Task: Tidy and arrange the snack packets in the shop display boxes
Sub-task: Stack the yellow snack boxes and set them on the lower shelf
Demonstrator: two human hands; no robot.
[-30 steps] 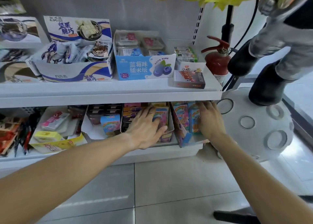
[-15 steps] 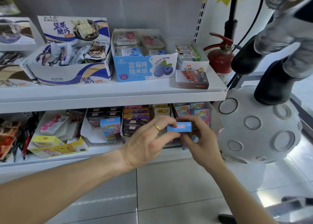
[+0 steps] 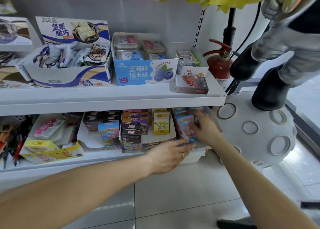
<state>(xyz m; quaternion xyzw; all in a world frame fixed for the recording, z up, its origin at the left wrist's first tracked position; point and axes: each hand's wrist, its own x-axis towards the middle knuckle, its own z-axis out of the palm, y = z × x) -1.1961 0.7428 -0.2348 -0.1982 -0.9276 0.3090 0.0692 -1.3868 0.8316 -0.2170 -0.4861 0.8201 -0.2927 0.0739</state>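
On the lower shelf, my right hand (image 3: 207, 129) reaches into the rightmost display box (image 3: 199, 148) and grips a rainbow-printed snack packet (image 3: 184, 123) standing inside it; the hand is blurred. My left hand (image 3: 168, 156) lies with straight fingers against that box's front edge, wearing a ring. The neighbouring box (image 3: 147, 144) holds dark purple packets (image 3: 135, 125) and a yellow packet (image 3: 161, 125). One more rainbow packet (image 3: 108, 132) stands in the white box (image 3: 90, 142) further left.
The upper shelf (image 3: 112, 100) carries a blue-and-white chocolate box (image 3: 69, 80), a blueberry box (image 3: 145, 73) and a small red box (image 3: 191, 85). A red fire extinguisher (image 3: 219, 66) and a moon-shaped prop (image 3: 256, 130) stand right of the shelves. Grey tiles cover the floor.
Both hands held a blue-topped packet in front of the shelf. Now my right hand has gone into the rightmost box and my left hand has dropped to the box's front edge.
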